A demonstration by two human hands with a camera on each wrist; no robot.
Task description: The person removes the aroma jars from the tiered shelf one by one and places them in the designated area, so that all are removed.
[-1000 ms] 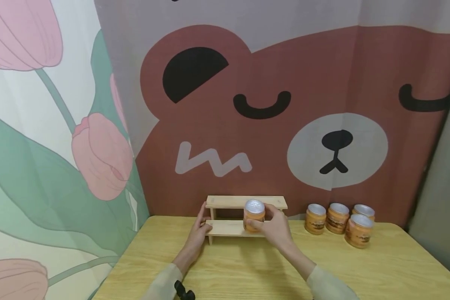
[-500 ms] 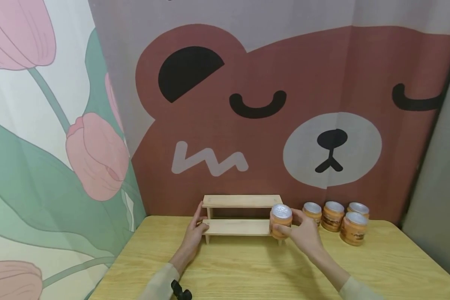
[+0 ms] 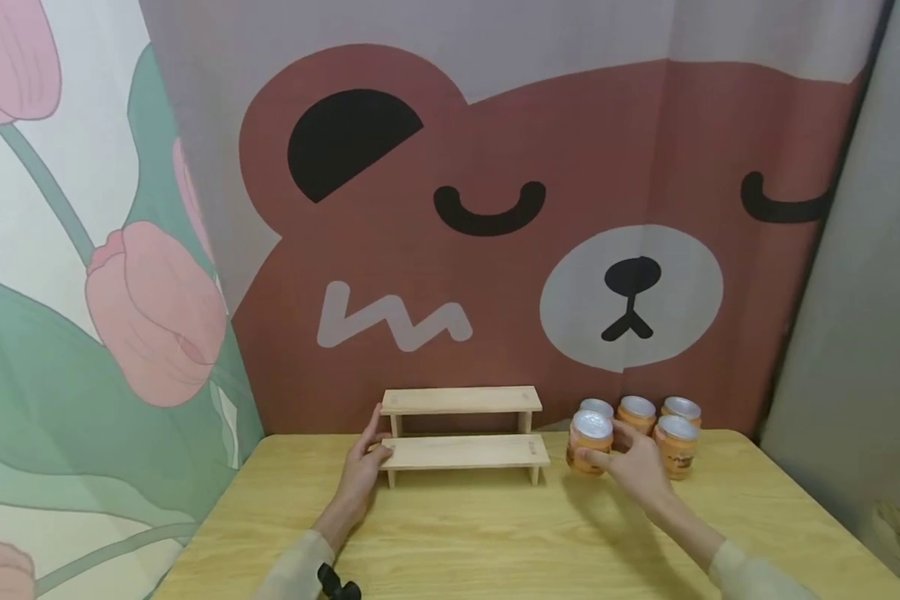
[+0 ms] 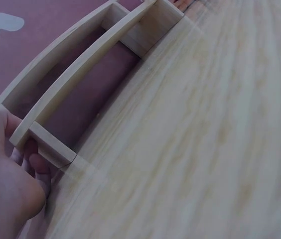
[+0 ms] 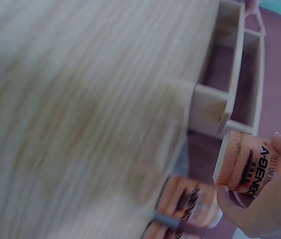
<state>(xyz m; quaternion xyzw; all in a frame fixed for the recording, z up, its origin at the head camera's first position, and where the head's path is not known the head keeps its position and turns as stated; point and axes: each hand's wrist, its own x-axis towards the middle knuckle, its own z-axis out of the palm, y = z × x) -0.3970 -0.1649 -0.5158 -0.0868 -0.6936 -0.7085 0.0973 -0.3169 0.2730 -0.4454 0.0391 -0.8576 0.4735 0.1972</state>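
My right hand (image 3: 637, 471) grips an orange jar (image 3: 590, 450) with a silver lid, between the shelf and a group of jars. Dark lettering shows on the held jar (image 5: 250, 164) in the right wrist view, thumb on one side and fingers on the other. Whether its base touches the table cannot be told. A two-tier wooden shelf (image 3: 461, 452) stands at the back of the table. My left hand (image 3: 356, 479) holds its left end, thumb by the lower tier. The left wrist view has its fingers (image 4: 40, 164) curled around that end.
Several similar jars (image 3: 677, 450) stand close together right of the shelf, one partly hidden behind the held jar. The wood-grain table (image 3: 450, 533) ends at a bear-print curtain (image 3: 487, 317). A small black object (image 3: 339, 585) sits at the left sleeve.
My right hand has carried the jar rightward from in front of the shelf to beside the other jars. The left hand stays at the shelf's left end. The head view has turned slightly right.
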